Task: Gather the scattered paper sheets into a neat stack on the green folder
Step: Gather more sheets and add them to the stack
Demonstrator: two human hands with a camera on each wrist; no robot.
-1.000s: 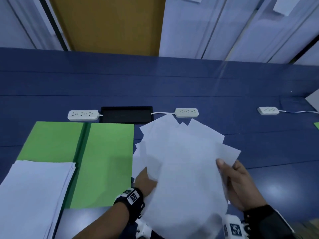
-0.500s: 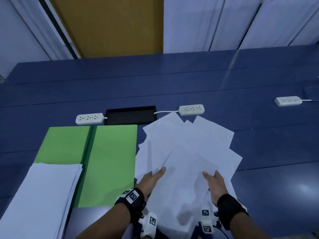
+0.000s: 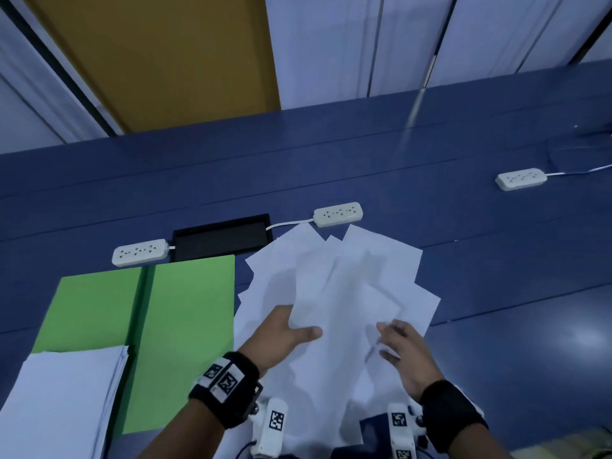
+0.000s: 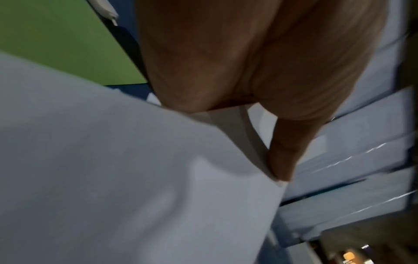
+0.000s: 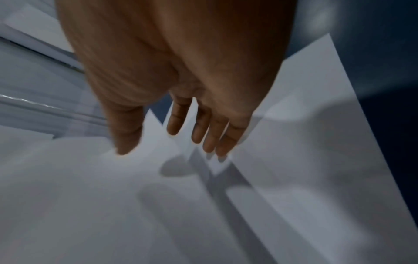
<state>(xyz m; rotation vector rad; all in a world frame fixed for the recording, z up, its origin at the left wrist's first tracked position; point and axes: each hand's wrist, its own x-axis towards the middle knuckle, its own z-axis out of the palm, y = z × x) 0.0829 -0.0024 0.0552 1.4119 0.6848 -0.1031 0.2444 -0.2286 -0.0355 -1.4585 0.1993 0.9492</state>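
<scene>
A loose fan of white paper sheets (image 3: 347, 283) lies on the blue table, right of the open green folder (image 3: 188, 326). A squared stack of sheets (image 3: 59, 402) covers the folder's near left part. My left hand (image 3: 298, 329) grips the fan's left edge, thumb on top and fingers hidden underneath. In the left wrist view the thumb (image 4: 280, 153) presses on a lifted paper edge (image 4: 135, 178), with the folder (image 4: 56, 35) behind. My right hand (image 3: 394, 339) is open over the fan's near right. Its fingers (image 5: 203, 128) are straight, at or just above the sheets (image 5: 294, 160).
Three white power strips (image 3: 139, 251) (image 3: 337, 213) (image 3: 520, 178) lie behind the papers and folder. A black recessed tray (image 3: 220, 236) sits between two of them. Bare blue table (image 3: 513, 309) extends to the right. The table's near edge is under my wrists.
My right hand let go of the fan's right edge and came in over the sheets. My left hand's fingers slid under the left edge, thumb on top. The head view shifted.
</scene>
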